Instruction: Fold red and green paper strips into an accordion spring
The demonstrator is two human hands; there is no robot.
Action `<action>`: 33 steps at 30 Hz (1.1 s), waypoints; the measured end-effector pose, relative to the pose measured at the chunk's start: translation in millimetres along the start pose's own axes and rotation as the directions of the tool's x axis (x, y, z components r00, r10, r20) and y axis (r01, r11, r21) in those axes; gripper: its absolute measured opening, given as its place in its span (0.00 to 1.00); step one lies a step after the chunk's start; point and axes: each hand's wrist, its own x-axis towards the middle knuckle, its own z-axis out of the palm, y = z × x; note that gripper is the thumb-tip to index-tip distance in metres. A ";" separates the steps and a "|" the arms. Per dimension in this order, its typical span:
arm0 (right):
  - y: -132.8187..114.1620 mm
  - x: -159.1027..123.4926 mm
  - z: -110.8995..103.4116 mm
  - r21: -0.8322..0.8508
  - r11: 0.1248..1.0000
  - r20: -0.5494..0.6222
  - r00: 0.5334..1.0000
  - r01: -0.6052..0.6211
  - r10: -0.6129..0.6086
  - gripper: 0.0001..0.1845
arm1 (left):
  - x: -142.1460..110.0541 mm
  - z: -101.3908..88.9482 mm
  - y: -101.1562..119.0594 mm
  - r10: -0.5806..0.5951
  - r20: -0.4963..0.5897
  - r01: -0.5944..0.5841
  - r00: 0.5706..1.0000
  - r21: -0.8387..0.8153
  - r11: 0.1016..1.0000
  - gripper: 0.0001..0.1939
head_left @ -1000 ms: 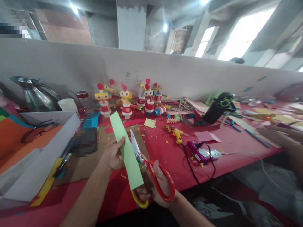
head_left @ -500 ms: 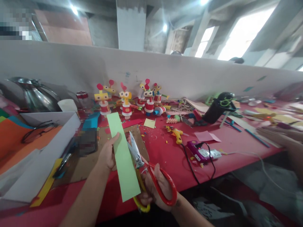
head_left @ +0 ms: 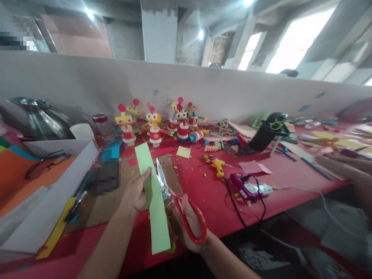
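My left hand grips a long strip of light green paper by its left edge, thumb on top. The strip stands at a slant above the table's front part. In my right hand is a pair of scissors with one red and one yellow handle; the yellow one is mostly behind the paper. The blades point up and away, close along the strip's right edge. Whether they touch the paper I cannot tell. Beneath lies a brown cardboard sheet.
Several paper figures stand at the back. A yellow glue gun and purple power strip lie to the right, a white box to the left. Another person's arm reaches in at far right. A black cup leans near the back.
The scissors have swung left and their handles have drawn closer together. The green strip has turned more upright and shifted a little, its lower end hiding more of the yellow handle.
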 end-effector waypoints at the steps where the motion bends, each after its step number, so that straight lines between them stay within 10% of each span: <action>1: -0.5 0.3 0.1 0.012 1.000 -0.004 1.000 -0.004 0.004 0.36 | -0.7 0.4 1.0 0.014 -0.014 -0.014 1.000 -0.002 1.000 0.05; 22: -0.4 -53.4 -14.6 -0.075 0.990 0.192 0.972 -0.120 0.133 0.48 | 2.6 -8.3 22.6 -0.049 0.003 0.048 0.999 -0.243 0.969 0.16; 33: 2.8 -68.4 -15.3 -0.101 0.989 0.203 0.970 -0.113 0.131 0.39 | 4.9 -9.6 25.5 -0.029 -0.020 0.022 0.999 -0.285 0.958 0.20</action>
